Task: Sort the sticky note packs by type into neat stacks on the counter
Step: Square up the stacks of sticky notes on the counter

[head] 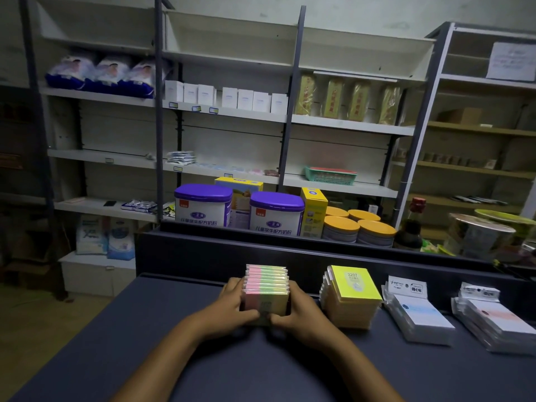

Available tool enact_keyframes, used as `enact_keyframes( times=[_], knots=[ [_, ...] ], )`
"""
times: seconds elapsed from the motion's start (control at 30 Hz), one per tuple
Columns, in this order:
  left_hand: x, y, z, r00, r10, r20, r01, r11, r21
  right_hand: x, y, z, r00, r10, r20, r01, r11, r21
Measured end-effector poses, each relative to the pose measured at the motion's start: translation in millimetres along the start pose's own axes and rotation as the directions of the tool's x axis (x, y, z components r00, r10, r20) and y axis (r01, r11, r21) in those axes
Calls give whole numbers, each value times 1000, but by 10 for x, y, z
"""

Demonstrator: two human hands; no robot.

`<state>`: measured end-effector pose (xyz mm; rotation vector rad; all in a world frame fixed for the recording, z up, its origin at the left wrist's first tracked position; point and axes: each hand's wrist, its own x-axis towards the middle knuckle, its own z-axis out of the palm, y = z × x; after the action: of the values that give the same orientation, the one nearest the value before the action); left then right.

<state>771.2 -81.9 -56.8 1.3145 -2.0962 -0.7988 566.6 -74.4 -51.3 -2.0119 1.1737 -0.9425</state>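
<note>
Both hands, left hand point(232, 303) and right hand point(298, 307), clamp the multicolor stack point(266, 288); it runs toward 12 o'clock, probably squared, yellow stack point(352, 297) at 3.

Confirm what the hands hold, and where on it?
Both hold the multicolour pack stack: left hand on its left side, right hand on its right, thumbs at the front.

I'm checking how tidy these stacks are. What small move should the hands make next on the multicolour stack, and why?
Probably squeeze inward and square it up: the left hand and right hand flank the multicolour stack, whose upper packs sit staggered toward the back.
</note>
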Motion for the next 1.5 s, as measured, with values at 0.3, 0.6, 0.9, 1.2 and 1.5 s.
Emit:
enact_keyframes(
  times=[0.3, 0.6, 0.9, 1.2, 1.5],
  knots=[
    [40, 64, -104, 991, -37, -130, -3, 955, -296, 40, -16, -51, 988, 119, -96, -113, 992, 60],
    [5, 195, -121, 944, -292, -153, 189, 859, -476, 12, -219, -78, 932, 340, -124, -318, 933, 168],
    [-24, 300, -101, 897, -426, -114, 341, 833, -435, 49, -210, -50, 891, 441, -108, -424, 894, 148],
    [-11, 305, -83, 878, -440, -188, 362, 869, -338, 62, -246, -34, 904, 413, -115, -418, 908, -26],
    [-109, 93, -272, 984, -131, 121, 144, 984, -101, -70, -162, -170, 947, 303, 104, -296, 952, -76]
  ],
)
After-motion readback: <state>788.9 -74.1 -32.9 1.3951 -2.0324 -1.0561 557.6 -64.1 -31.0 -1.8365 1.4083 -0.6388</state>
